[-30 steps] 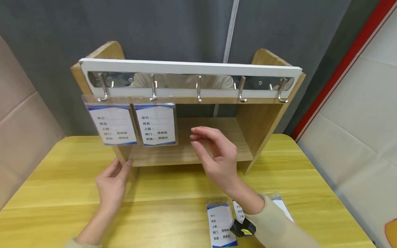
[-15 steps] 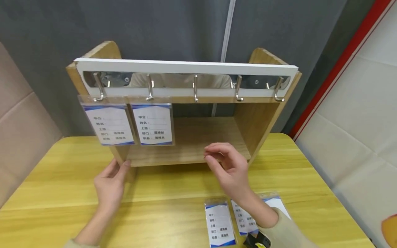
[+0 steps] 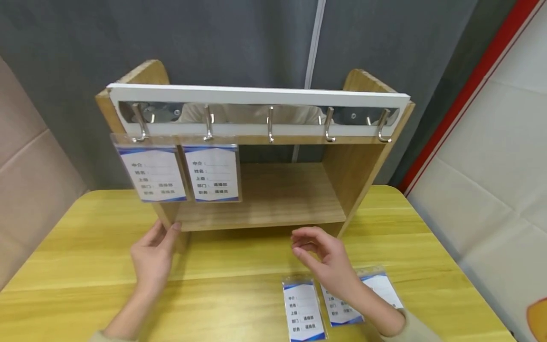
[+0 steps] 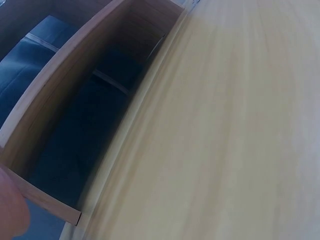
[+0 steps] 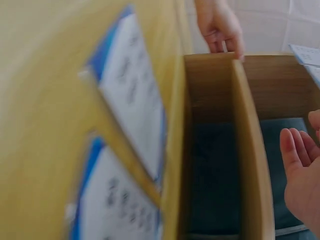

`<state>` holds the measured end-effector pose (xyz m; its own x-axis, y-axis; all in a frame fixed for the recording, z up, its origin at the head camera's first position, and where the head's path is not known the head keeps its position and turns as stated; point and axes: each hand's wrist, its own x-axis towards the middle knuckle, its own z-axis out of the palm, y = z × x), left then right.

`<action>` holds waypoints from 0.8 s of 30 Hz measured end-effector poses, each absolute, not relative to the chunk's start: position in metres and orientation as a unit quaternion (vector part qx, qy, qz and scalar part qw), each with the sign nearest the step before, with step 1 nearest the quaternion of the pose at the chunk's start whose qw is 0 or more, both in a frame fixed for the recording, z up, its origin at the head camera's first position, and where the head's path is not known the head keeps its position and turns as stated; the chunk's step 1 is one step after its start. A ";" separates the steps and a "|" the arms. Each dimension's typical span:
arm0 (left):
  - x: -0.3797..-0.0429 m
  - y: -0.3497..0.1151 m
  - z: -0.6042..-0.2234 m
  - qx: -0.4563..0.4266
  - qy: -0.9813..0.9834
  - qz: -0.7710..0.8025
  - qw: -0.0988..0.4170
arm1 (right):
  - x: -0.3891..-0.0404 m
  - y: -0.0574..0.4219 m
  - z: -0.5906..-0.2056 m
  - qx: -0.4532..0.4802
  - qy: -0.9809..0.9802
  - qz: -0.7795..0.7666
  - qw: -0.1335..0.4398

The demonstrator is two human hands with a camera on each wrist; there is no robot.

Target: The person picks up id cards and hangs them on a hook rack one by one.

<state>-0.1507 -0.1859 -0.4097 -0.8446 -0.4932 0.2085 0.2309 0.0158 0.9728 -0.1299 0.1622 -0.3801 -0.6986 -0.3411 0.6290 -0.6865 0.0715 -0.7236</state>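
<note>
Against the lower end of the wooden shelf's left side, the left hand (image 3: 152, 256) pinches the panel, thumb at its front edge by the lower board and the other fingers around its outer side. Well apart from it, to its right, the right hand (image 3: 325, 259) hangs before the lower board of the wooden shelf (image 3: 260, 190), fingers loosely bent and pointing toward the left hand, with a gap between thumb and fingertips.

Just above the left hand, two cards in clear plastic holders hang side by side: the first hanging card (image 3: 154, 173) from the leftmost hook (image 3: 139, 123), the second hanging card (image 3: 212, 173) from the next hook (image 3: 208, 122). Three more hooks (image 3: 270, 124) run on toward the right, up beyond the right hand, all fixed along a white strip (image 3: 239, 92) with a shiny, reflecting band.

Nearer the person than the right hand, three cards lie flat on the table (image 3: 239, 304). The left card (image 3: 304, 311) lies in full view save its near end; the middle card (image 3: 339, 311) and the right card (image 3: 382, 287) are partly covered by the right forearm. Beyond both hands, behind the shelf, stands a grey partition (image 3: 239, 42).
</note>
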 end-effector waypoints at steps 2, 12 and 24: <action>-0.151 -0.186 -0.410 0.098 -0.666 -0.692 0.261 | -0.128 0.167 -0.385 0.350 -0.729 0.571 0.143; -0.151 -0.186 -0.411 0.103 -0.661 -0.699 0.255 | -0.119 0.193 -0.401 0.290 -0.814 0.500 0.065; -0.150 -0.187 -0.410 0.106 -0.676 -0.683 0.254 | -0.116 0.204 -0.412 0.266 -0.818 0.509 -0.020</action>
